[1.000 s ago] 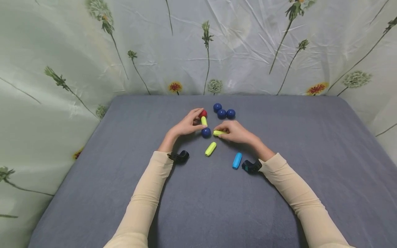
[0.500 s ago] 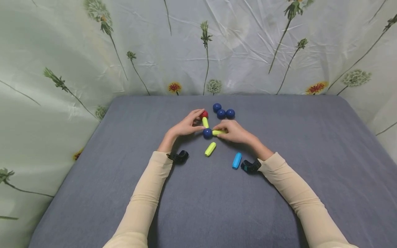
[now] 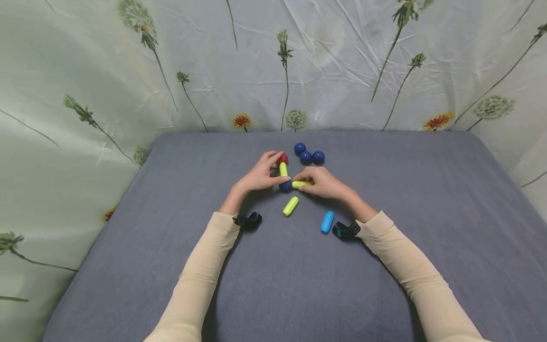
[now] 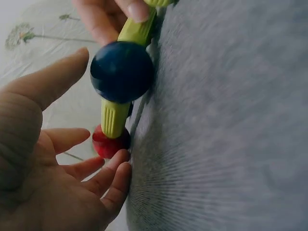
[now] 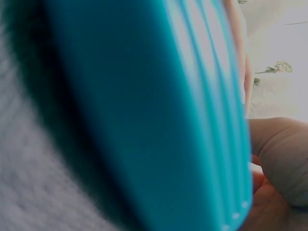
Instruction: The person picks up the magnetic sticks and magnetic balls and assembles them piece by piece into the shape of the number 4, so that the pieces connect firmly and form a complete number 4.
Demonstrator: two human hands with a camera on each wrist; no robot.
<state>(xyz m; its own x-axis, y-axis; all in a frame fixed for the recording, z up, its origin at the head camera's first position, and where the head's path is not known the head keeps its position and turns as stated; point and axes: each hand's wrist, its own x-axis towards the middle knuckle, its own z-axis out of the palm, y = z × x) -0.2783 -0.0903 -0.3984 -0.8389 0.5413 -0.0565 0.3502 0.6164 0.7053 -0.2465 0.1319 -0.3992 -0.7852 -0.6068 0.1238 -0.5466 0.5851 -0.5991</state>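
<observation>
table [image 3: 273, 280]: grey, matte top, rounded far corners
curtain [image 3: 249, 76]: pale, creased, behind and beside the table, printed with dandelions [image 3: 296, 119] and orange-red flowers [image 3: 438, 121]

Head view: from above, looking forward and down, taking in left hand [image 3: 260, 175], right hand [image 3: 323, 183], table [image 3: 273, 275] and flowered curtain [image 3: 337, 76]. Left wrist: low, close, rolled sideways, facing blue ball [image 4: 122, 72] and red ball [image 4: 109, 144], both shared with head. Right wrist: also rolled, nearly filled by very near blue stick [image 5: 159, 125], seen from head too.
</observation>
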